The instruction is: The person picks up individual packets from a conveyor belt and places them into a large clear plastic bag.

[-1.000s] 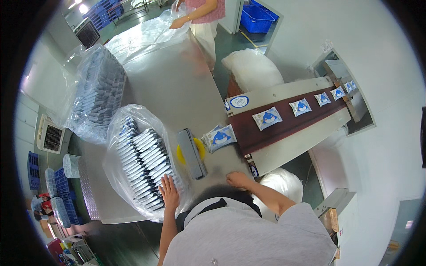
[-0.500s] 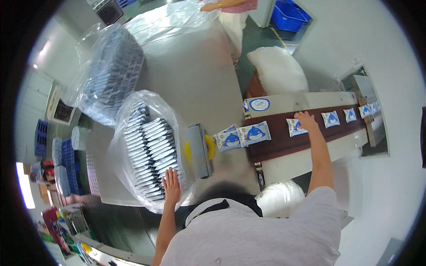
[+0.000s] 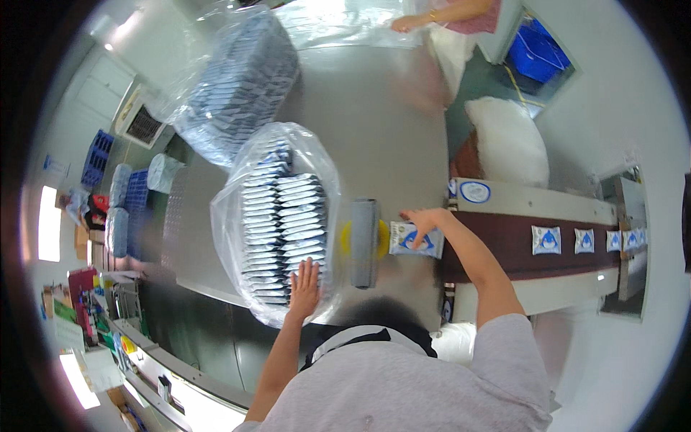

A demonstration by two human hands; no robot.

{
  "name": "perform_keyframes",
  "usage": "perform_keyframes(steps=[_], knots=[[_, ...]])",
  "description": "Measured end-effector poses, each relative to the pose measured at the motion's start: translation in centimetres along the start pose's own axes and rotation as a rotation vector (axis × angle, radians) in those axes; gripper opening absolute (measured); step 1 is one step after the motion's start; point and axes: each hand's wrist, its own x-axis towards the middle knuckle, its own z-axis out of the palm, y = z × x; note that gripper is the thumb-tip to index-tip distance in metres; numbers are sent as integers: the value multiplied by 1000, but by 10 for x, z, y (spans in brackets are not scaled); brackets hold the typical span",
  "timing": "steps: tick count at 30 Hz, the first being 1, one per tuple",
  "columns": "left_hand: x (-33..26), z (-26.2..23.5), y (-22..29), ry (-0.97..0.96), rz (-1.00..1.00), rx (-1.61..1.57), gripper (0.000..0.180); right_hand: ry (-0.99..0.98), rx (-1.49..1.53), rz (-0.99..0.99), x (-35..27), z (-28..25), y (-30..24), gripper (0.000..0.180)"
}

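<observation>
Your left hand [image 3: 304, 286] lies flat, fingers spread, on the bag of packets [image 3: 281, 223] at nine o'clock of the pouch [image 3: 416, 240], which your right hand [image 3: 423, 219] presses with loosely spread fingers.

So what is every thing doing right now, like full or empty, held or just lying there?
left hand: flat on the clear bag, open
clear bag: full of stacked packets, mouth open
right hand: fingers on a white-and-blue packet
white-and-blue packet: lying flat at the belt's end
belt: carrying more packets, spaced apart
</observation>
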Motion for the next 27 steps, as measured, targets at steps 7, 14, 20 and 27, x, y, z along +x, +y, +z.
perform_keyframes(steps=[7,14,20,27], knots=[[-5,11,-5,152,-2,34,68,542,-611,206,-66,114,-96,90],[-11,3,-9,153,19,-89,66,308,-49,470,-82,105,-134,85],[34,-54,-48,251,48,-652,40,743,576,205,-83,36,-148,72],[257,-185,-162,580,352,-350,41,847,1442,-47,103,-31,-199,54]])
